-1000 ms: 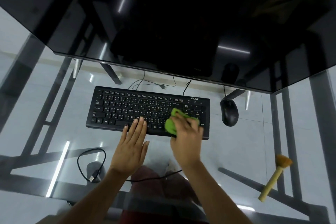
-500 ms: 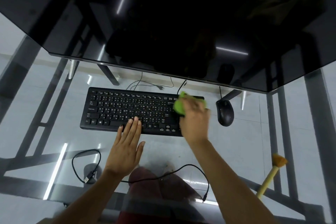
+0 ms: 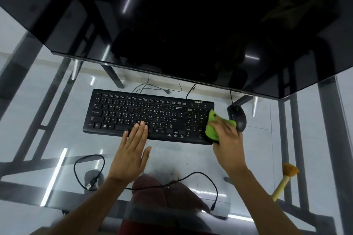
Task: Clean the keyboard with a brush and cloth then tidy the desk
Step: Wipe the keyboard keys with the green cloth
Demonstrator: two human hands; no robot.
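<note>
**Two hands on the keyboard, cloth now at its right end**

One black keyboard lies flat on the glass desk, below the dark monitor, with its cable running back under the screen. The green cloth is bunched over the keyboard's right edge, by the number pad, and the right hand grips it with fingers curled over the wad. Half a second ago the cloth was at the upper right of the keys, and a second ago nearer the middle of the bottom rows, so the wiping has run across to the far right end. The left hand has kept its place: fingers straight and together, tips pressing the bottom key rows, holding nothing and steadying the board.

Just right of the cloth sits the black mouse, close enough that a wider stroke could knock it. The brush lies well apart at the desk's right edge, untouched. A loose black cable loops across the near side of the glass.

By my reading, the brushing looks done and the cloth pass is near its end; tidying the cable and brush remains.
</note>
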